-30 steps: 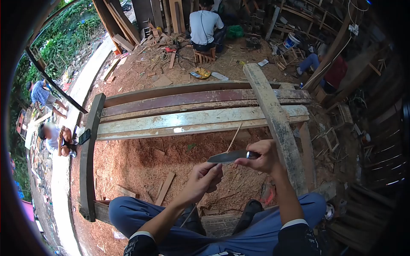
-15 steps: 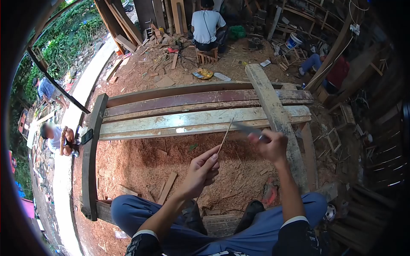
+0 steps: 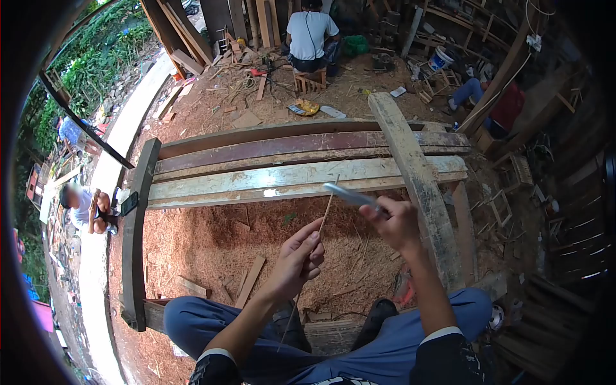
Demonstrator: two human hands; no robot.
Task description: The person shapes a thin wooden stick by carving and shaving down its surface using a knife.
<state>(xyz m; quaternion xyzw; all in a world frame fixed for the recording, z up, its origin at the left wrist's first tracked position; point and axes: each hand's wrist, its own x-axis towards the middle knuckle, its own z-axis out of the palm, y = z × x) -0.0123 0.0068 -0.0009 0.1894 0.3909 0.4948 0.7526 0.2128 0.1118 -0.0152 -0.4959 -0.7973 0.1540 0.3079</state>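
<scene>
"Thin stick (image 3: 329,206), centre of the frame: how is it held, reading left to right on my remote view?"

"At the far left, I see a crouching person (image 3: 79,215) in a white top. Next, a phone (image 3: 129,203) lies on the dark beam (image 3: 133,256)."

"And the hands?"

"Just below centre, the left hand (image 3: 297,258) pinches the stick between thumb and fingers; the stick slants upward to the right, in front of the pale planks (image 3: 244,183)."

"Does the knife (image 3: 348,194) touch it?"

"I cannot tell: its blurred blade crosses the stick's upper part in my view. Right of centre, the right hand (image 3: 396,223) is closed around the handle, beside the board (image 3: 409,154) that slants down the right side, across the planks."
</scene>
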